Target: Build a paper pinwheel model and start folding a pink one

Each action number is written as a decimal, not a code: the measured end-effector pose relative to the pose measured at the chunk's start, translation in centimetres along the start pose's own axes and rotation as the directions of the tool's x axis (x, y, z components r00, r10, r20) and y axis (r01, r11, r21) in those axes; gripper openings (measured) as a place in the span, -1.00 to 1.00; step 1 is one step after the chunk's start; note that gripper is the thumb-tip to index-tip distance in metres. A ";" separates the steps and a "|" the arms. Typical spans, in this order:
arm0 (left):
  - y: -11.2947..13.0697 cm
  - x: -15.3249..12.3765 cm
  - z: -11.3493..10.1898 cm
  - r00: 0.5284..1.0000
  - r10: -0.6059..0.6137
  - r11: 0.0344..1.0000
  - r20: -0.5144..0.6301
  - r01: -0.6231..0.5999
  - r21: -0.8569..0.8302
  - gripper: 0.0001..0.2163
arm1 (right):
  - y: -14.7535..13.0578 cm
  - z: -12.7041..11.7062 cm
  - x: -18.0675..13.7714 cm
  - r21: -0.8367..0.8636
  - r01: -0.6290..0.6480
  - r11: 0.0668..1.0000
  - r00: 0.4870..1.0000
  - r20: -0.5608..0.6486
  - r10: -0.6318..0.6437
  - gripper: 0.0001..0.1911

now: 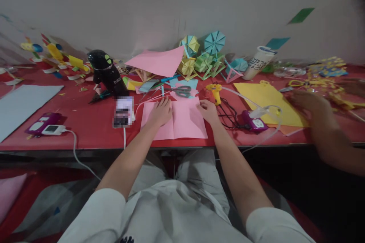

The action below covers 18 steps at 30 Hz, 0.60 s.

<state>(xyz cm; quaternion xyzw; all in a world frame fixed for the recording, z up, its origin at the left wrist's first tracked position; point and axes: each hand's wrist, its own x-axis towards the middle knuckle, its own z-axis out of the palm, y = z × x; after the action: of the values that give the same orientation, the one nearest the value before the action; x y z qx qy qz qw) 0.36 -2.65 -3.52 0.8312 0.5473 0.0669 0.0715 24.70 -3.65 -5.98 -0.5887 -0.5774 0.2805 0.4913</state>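
Observation:
A sheet of pink paper (186, 121) with a crease down its middle lies before me at the table's front edge. My left hand (162, 113) rests flat on its left half, fingers stretched out. At the sheet's right edge, my right hand (207, 109) has its fingers bent together on the paper near the upper corner. Just beyond the paper lie grey-handled scissors (182, 91) among coloured scraps. A yellow hot glue gun (216, 93) lies close past my right hand. To the left of the sheet is a phone (124, 112), its screen blurred, with a white cable.
A black bottle (105, 72) stands behind the phone. Folded paper umbrellas (214, 42) and a paper cup (260, 62) line the partition. Purple power sockets (254, 121) and yellow paper (270, 102) lie right. Another person's arm (327, 133) reaches in there. Pale blue paper (23, 102) lies left.

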 end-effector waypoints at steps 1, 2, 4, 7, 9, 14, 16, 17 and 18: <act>0.0 0.1 -0.1 1.000 -0.002 1.000 -0.031 0.002 0.000 -0.47 | 0.1 0.0 0.0 -0.020 0.011 1.000 1.000 -0.003 -0.011 -0.72; -0.1 0.2 -0.2 0.998 0.004 1.000 -0.062 -0.004 0.002 -0.48 | 0.3 0.1 0.1 -0.044 0.017 0.999 1.000 -0.005 -0.017 -0.74; -0.3 0.4 -0.3 0.995 0.021 1.000 -0.098 -0.019 0.016 -0.49 | 0.5 0.1 0.2 -0.087 0.020 0.996 1.000 -0.008 -0.020 -0.75; -0.7 0.4 -0.3 0.998 0.033 0.999 -0.061 -0.031 0.036 -0.51 | 0.7 0.2 0.4 -0.129 0.003 0.992 1.000 -0.028 -0.006 -0.73; -0.9 0.3 -0.2 1.000 0.027 0.999 -0.015 -0.027 0.029 -0.50 | 0.8 0.3 0.5 -0.156 -0.007 0.988 0.999 -0.046 0.000 -0.73; -0.9 -0.1 0.1 0.999 0.022 1.000 0.041 -0.023 0.010 -0.47 | 0.8 0.4 0.5 -0.243 -0.049 0.969 0.995 -0.092 0.027 -0.78; -0.9 -0.1 0.2 0.999 0.009 1.000 0.041 -0.010 0.017 -0.46 | 0.7 0.4 0.4 -0.268 -0.053 0.962 0.995 -0.093 0.029 -0.81; -0.9 -0.2 0.3 0.999 0.006 1.000 0.043 -0.006 0.020 -0.46 | 0.6 0.4 0.4 -0.279 -0.050 0.959 0.996 -0.087 0.027 -0.83; -0.9 -0.2 0.3 0.999 0.004 1.000 0.044 -0.005 0.021 -0.46 | 0.5 0.4 0.3 -0.288 -0.048 0.956 0.996 -0.081 0.026 -0.83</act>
<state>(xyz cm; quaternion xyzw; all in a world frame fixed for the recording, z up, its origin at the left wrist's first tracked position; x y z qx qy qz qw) -0.45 -2.47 -3.97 0.8344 0.5443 0.0429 0.0746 24.59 -3.13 -6.56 -0.6754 -0.5819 0.1792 0.4161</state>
